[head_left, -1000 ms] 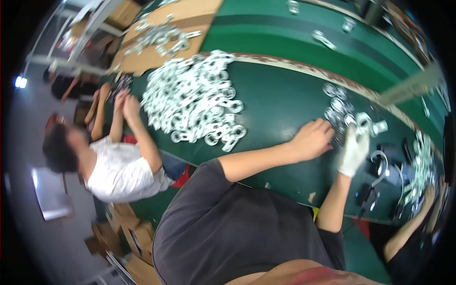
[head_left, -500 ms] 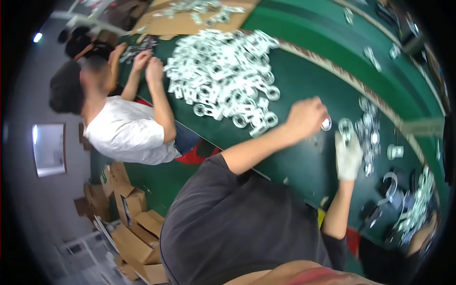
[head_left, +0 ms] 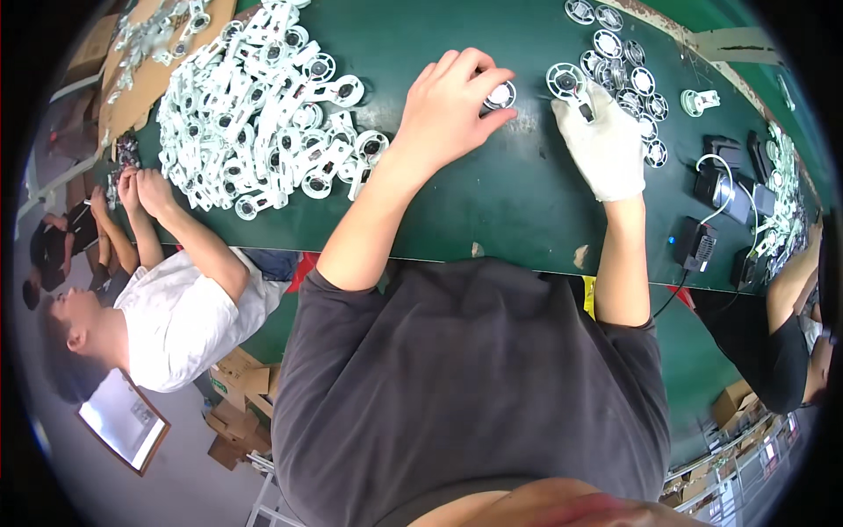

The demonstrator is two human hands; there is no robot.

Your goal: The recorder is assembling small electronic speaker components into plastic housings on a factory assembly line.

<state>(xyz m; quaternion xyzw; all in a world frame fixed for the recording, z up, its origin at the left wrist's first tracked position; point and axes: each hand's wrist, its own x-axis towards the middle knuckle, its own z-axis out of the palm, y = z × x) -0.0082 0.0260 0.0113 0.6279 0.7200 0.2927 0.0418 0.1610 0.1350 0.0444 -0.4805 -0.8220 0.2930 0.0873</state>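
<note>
My bare left hand (head_left: 452,105) is over the green table, its thumb and fingers closed around a small round silver-and-white disc (head_left: 501,95). To its right, my right hand (head_left: 606,145), in a white glove, grips a white plastic part with a round ring head (head_left: 566,81). The ring end points up and away from the glove, and a dark slot shows lower on its stem. Just beyond the glove lies a loose group of spoked round discs (head_left: 643,81). Left of my left arm spreads a large heap of similar white ring-headed parts (head_left: 255,123).
A single white part (head_left: 700,103) lies right of the discs. Black devices (head_left: 724,189) with a white cable and a black adapter (head_left: 695,244) sit near the right edge. Cardboard (head_left: 132,79) is at far left. Co-workers sit on both sides, one in a white shirt (head_left: 189,307).
The view has turned, so the table's front edge now runs nearly level. Both hands keep hold of their parts; the right forearm and glove show more clearly.
</note>
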